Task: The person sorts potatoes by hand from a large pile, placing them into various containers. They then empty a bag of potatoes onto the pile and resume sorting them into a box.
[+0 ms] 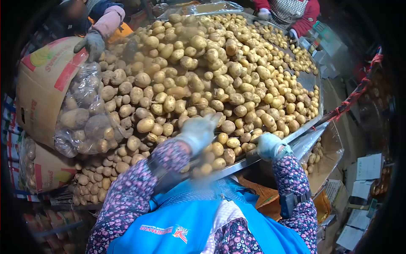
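Note:
A large heap of potatoes [190, 80] covers a metal-edged table [237, 166]. My left hand [196, 134], in a pale glove, is over the potatoes near the front edge, blurred by motion, its fingers smeared. A few blurred potatoes lie just below it. My right hand [269, 146], also gloved, rests at the table's front edge against the potatoes, its fingers curled down; what they hold, if anything, is hidden.
At the left, a banana carton [48, 84] with a plastic liner of potatoes tips onto the heap, a co-worker's gloved hand [91, 44] on it. Another person [296, 15] stands at the far side. A red-wrapped bar [357, 91] slants at right, above a lined box [332, 158].

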A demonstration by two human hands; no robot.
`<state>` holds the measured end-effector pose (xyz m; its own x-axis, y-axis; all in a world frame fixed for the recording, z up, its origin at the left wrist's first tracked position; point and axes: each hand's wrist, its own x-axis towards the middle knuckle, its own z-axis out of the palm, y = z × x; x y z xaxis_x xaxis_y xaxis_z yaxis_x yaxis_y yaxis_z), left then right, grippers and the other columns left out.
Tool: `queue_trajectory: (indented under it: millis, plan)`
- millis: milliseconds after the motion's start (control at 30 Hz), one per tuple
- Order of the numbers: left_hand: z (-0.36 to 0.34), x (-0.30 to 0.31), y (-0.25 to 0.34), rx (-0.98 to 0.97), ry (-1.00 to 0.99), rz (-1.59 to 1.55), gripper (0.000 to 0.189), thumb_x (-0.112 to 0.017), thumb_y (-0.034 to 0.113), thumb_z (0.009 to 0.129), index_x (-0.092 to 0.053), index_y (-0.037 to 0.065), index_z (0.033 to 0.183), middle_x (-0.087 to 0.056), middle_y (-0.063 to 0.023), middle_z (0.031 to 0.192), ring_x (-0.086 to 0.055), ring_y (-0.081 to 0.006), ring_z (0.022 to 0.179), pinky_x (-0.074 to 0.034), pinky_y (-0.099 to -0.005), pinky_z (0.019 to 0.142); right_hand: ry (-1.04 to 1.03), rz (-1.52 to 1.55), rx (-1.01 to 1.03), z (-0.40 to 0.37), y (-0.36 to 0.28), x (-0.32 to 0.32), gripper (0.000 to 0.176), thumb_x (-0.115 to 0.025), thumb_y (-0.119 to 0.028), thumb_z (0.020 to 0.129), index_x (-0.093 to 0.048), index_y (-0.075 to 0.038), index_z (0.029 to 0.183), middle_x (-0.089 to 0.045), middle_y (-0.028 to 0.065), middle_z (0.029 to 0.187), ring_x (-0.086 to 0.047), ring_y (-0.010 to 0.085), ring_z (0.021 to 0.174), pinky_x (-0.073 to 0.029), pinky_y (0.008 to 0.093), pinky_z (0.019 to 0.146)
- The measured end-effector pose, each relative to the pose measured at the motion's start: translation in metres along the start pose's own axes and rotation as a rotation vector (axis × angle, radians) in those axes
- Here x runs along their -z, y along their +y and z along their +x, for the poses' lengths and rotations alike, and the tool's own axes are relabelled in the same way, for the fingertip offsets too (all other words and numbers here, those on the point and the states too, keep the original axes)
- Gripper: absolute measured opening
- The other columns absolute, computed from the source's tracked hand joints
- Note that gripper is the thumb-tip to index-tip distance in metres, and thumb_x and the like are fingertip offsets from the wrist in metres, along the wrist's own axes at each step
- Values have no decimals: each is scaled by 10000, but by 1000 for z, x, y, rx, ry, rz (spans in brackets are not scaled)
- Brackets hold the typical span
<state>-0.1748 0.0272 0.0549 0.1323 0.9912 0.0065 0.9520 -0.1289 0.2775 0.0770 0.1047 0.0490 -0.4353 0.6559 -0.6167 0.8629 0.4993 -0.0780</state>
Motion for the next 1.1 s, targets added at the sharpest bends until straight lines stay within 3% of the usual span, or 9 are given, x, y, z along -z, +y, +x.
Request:
queue_trajectory:
  millis: [67,167,300,667,733,833,900,1033,1100]
  plan:
    - [33,26,33,219,-560,35,635,-647,109,847,-403,83,1433,-517,-146,1405,-648,-279,1108,-551,-411,866,-129,46,-8,9,1,10,331,-669,-327,820,-750,-67,1007,-703,219,1040,-676,336,1012,-536,409,886]
    - [53,-34,24,9,-522,416,613,-634,27,839,-428,81,1414,-521,-163,1386,-638,-285,1135,-553,-383,888,-161,224,-9,-14,-4,43,456,-753,-416,781,-728,-53,1056,-716,213,954,-683,363,918,-538,414,811]
    - [27,-4,2,-79,-633,150,708,-634,144,832,-368,164,1489,-536,-166,1361,-635,-286,1137,-525,-449,889,0,381,75,1,32,-20,548,-752,-420,780,-685,-67,1194,-723,199,923,-695,323,897,-543,393,811]
    - [72,11,25,-32,-153,56,565,-581,312,883,-441,188,1416,-666,-158,1169,-673,-325,1011,-541,-450,837,-283,718,213,18,12,-13,342,-741,-306,825,-736,-105,1102,-744,95,963,-692,189,875,-535,315,802]
    - [95,-5,28,4,-88,-12,478,-552,258,885,-496,174,1353,-669,-159,1149,-670,-343,1009,-539,-455,849,-142,339,532,80,47,-82,392,-632,-96,840,-667,-102,1230,-720,106,826,-671,211,718,-536,335,667]
    - [79,3,48,21,-21,-232,468,-553,224,876,-544,156,1339,-680,-156,1139,-658,-348,1042,-529,-434,896,-260,1008,283,26,24,-33,453,-692,-91,857,-610,-77,1303,-585,-28,667,-525,96,508,-387,286,427]
    - [57,0,43,57,-89,-505,499,-584,282,885,-546,156,1366,-678,-172,1154,-657,-334,1050,-523,-408,915,-183,1159,368,17,27,-24,369,-675,-250,856,-673,-9,1136,-679,53,907,-633,137,849,-508,265,751]
    - [11,-41,17,445,-84,-1152,514,-594,266,974,-487,-12,1393,-592,-158,1341,-580,-211,1191,-459,-318,1013,110,2041,326,-15,-18,-33,780,-720,-522,773,-517,-40,1353,-641,124,1130,-643,226,900,-547,341,733]
    - [-7,-40,27,599,26,-1405,540,-587,297,992,-458,-26,1406,-557,-176,1379,-544,-198,1237,-451,-307,1021,-56,2162,367,-22,-37,-33,790,-700,-552,812,-477,-76,1401,-618,128,1178,-651,243,904,-568,380,750]
